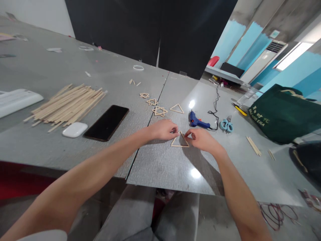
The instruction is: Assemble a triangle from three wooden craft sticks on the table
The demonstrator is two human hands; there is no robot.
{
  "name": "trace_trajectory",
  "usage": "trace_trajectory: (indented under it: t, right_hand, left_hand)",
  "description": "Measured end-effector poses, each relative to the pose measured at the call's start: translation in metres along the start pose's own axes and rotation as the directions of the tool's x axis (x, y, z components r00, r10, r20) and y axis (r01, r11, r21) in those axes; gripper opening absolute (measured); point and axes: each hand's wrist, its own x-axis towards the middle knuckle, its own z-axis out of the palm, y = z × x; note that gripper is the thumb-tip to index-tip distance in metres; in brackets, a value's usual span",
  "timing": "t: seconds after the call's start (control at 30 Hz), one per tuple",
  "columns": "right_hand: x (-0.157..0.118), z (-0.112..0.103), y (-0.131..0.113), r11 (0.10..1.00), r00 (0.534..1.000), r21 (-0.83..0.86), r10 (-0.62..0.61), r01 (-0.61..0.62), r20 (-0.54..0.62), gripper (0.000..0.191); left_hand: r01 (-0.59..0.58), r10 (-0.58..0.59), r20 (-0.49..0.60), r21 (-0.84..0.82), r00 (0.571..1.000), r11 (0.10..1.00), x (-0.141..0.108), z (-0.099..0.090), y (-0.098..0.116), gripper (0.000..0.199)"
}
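Two grips, left hand (pixel 164 130) and right hand (pixel 200 139), flank the wooden-stick triangle (pixel 180 146), near-left of the blue glue gun (pixel 200 123); clamped or not, I can't tell. I'd align the triangle lightly, pressing evenly.

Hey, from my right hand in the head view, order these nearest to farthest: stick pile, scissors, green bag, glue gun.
From your right hand:
1. Glue gun, just beyond it.
2. Scissors, beyond and to the right.
3. Green bag, farther right.
4. Stick pile, far left.
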Motion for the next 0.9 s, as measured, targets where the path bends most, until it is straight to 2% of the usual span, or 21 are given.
trace_trajectory:
  t: [0.9]
  right_hand:
    - [-0.0003,-0.001,-0.0005,1.0,1.0,0.012,-0.008,0.008,-0.008,0.013]
  left_hand:
    - [0.023,-0.023,0.019,0.022,1.0,0.999,0.0002,-0.001,0.0014,0.023]
